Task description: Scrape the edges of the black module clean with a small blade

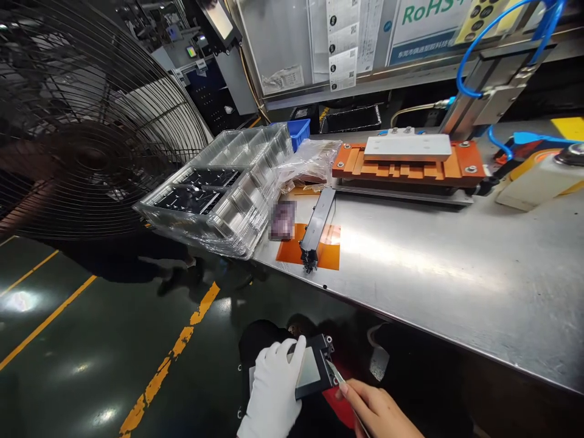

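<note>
Mid-trim, by the look of it: gloved left hand (274, 389) gripping a small black framed part (314, 367) at six o'clock, below the steel bench (456, 274). Bare right hand (376, 410) pinching a thin blade, possibly tweezers (336, 372), at the part's corner. Next calls for steady scraping.

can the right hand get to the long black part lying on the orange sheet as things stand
Probably not right away. The right hand is low, below the table edge, gripping a thin tool against the small black part. Nothing on the table blocks the long black part.
</note>
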The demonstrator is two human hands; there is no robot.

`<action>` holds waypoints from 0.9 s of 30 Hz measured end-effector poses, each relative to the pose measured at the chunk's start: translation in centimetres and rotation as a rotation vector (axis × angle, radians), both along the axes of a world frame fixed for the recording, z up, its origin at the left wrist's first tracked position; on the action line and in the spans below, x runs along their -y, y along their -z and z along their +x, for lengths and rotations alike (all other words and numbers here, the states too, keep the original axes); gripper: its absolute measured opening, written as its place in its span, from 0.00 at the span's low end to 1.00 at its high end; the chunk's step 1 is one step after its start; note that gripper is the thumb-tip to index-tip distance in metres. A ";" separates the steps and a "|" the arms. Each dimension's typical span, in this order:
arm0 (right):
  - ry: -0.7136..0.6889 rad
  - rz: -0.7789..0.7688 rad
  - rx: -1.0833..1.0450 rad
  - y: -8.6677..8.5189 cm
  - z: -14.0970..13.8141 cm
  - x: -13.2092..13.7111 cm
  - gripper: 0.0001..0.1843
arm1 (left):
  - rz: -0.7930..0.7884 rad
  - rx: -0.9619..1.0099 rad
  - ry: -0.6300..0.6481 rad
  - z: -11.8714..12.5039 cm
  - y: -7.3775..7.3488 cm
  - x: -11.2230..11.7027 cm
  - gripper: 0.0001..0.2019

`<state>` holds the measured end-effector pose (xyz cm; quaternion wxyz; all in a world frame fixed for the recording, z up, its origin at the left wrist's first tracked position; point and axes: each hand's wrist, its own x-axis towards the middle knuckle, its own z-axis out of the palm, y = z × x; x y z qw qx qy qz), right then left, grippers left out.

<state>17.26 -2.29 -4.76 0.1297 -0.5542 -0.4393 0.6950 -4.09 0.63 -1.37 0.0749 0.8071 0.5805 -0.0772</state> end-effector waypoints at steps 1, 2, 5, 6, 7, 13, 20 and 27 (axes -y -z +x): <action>0.007 -0.007 0.011 0.0 -0.1 0.0 0.36 | -0.002 -0.006 0.008 0.1 0.0 -0.1 0.43; 0.019 -0.010 0.023 0.0 -0.2 -0.1 0.36 | -0.002 -0.010 0.013 0.1 0.1 -0.1 0.42; 0.041 0.000 0.034 0.0 -0.2 -0.1 0.35 | 0.004 -0.013 0.022 0.2 0.2 -0.2 0.39; 0.047 -0.003 0.025 0.2 -0.2 0.0 0.34 | 0.007 -0.013 0.026 0.3 0.2 -0.2 0.39; 0.059 -0.012 0.015 0.4 -0.3 0.1 0.34 | 0.012 -0.014 0.032 0.3 0.2 -0.2 0.39; 0.245 -0.163 -0.172 2.3 -1.9 1.0 0.38 | 0.100 -0.063 0.091 0.7 0.3 -0.4 0.35; 0.340 -0.342 -0.340 1.7 -1.2 0.9 0.45 | 0.076 -0.066 0.086 0.4 0.7 -0.2 0.36; 0.045 0.602 0.369 2.4 3.2 -0.1 0.26 | -0.010 -0.047 0.053 0.4 0.2 -0.3 0.42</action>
